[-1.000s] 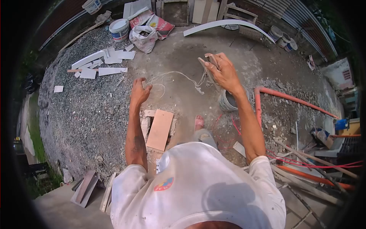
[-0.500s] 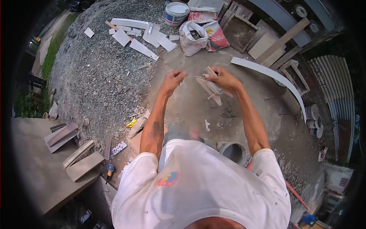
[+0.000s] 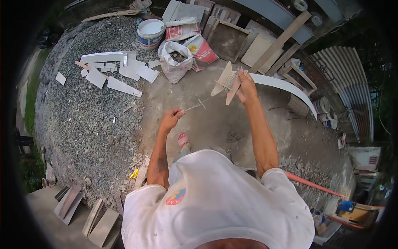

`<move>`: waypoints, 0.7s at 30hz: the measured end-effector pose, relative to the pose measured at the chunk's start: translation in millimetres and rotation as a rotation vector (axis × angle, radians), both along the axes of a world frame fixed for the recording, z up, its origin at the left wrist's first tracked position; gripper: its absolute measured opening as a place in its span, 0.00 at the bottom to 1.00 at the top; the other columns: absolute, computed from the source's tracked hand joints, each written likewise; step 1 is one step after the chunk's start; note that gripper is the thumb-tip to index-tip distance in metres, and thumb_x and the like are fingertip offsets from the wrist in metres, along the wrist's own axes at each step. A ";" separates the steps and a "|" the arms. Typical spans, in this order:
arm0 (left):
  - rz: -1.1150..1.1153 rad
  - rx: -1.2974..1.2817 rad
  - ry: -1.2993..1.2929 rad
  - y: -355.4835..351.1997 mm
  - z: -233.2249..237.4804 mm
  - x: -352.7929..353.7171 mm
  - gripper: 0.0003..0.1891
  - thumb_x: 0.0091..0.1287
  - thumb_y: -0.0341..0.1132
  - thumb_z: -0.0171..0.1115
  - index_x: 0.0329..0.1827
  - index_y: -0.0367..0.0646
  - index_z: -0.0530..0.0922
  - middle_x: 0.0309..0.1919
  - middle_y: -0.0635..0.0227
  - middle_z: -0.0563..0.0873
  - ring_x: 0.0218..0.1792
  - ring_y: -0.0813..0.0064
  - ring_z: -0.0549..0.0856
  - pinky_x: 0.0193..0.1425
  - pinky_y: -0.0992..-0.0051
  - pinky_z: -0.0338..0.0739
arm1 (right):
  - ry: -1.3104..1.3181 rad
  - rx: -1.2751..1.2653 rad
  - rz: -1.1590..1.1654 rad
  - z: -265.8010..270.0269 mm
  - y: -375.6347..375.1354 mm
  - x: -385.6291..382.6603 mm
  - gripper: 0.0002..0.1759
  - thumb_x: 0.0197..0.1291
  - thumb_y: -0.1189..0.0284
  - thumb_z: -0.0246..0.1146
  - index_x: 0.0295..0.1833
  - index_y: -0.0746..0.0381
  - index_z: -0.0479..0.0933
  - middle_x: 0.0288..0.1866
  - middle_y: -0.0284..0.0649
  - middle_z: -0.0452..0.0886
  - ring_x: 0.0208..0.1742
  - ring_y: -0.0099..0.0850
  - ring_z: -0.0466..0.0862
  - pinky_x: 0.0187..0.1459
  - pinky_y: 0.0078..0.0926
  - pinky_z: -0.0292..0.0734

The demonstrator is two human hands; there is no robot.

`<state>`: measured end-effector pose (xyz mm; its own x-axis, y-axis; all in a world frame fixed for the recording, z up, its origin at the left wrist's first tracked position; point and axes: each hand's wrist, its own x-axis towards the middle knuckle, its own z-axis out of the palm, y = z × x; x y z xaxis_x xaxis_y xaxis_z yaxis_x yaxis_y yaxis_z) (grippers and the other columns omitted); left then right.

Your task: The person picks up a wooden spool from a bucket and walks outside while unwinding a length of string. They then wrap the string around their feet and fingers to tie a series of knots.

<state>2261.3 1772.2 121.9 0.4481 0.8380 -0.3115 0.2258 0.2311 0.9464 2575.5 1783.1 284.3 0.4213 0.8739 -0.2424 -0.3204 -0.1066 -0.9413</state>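
My right hand (image 3: 248, 88) is closed on a wooden string winder (image 3: 231, 81), a flat notched board with pale string wound around its middle. From the winder a length of string (image 3: 212, 98) runs down and left to my left hand (image 3: 171, 118), whose fingers pinch its end. A thin stick-like piece (image 3: 201, 104) crosses the string between the two hands. Both hands are raised in front of me above the concrete ground (image 3: 199, 128).
Gravel (image 3: 91, 120) is heaped on the left, with white board offcuts (image 3: 124, 85) on it. A bucket (image 3: 150, 34) and sacks (image 3: 176, 62) stand ahead. A curved white strip (image 3: 286, 86) lies beyond my right hand. Wooden boards (image 3: 282, 41) lean at the back right.
My right hand has swung the winder forward and turned it. My left hand has come lower and nearer me, and the string now stretches longer between them. The view has shifted to the right.
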 end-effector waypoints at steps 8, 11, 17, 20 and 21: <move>0.511 -0.178 -0.335 59.8 -4.0 -87.3 0.12 0.68 0.39 0.65 0.36 0.38 0.84 0.23 0.79 0.76 0.25 0.85 0.71 0.30 0.79 0.65 | -0.969 -0.464 1.000 -4.2 67.2 16.6 0.16 0.72 0.61 0.59 0.34 0.61 0.73 0.37 0.31 0.78 0.38 0.23 0.73 0.43 0.23 0.68; 0.611 -0.015 -0.013 87.2 -57.5 -100.2 0.12 0.67 0.40 0.64 0.39 0.38 0.84 0.25 0.75 0.81 0.27 0.78 0.77 0.33 0.75 0.69 | -0.416 -0.418 1.234 1.0 96.8 18.1 0.13 0.72 0.62 0.58 0.42 0.60 0.77 0.46 0.35 0.83 0.47 0.28 0.84 0.47 0.26 0.80; 0.146 -0.023 0.836 81.7 -115.5 -88.6 0.20 0.62 0.47 0.65 0.49 0.40 0.84 0.38 0.54 0.87 0.44 0.51 0.85 0.50 0.61 0.76 | 0.187 0.004 0.629 15.1 199.9 -8.4 0.12 0.74 0.60 0.53 0.49 0.58 0.72 0.42 0.35 0.81 0.44 0.27 0.85 0.47 0.32 0.86; 0.230 0.075 0.901 97.3 -70.6 -49.2 0.25 0.65 0.51 0.62 0.57 0.41 0.81 0.58 0.49 0.82 0.61 0.51 0.79 0.65 0.62 0.71 | 0.140 -0.020 0.574 -11.7 256.0 -48.7 0.13 0.74 0.58 0.54 0.50 0.56 0.73 0.44 0.32 0.80 0.44 0.24 0.83 0.45 0.30 0.83; 0.387 0.059 0.602 120.2 -54.1 -29.6 0.25 0.68 0.52 0.59 0.58 0.40 0.80 0.62 0.50 0.78 0.64 0.53 0.76 0.67 0.63 0.69 | 0.109 -0.033 0.587 -23.3 273.8 -62.3 0.13 0.74 0.57 0.55 0.50 0.55 0.73 0.44 0.31 0.80 0.44 0.24 0.82 0.44 0.29 0.82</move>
<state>2231.7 1892.4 67.7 -0.1201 0.9250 -0.3605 0.6249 0.3526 0.6965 2513.2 2057.0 261.0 -0.1589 0.9444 -0.2879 -0.2933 -0.3236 -0.8996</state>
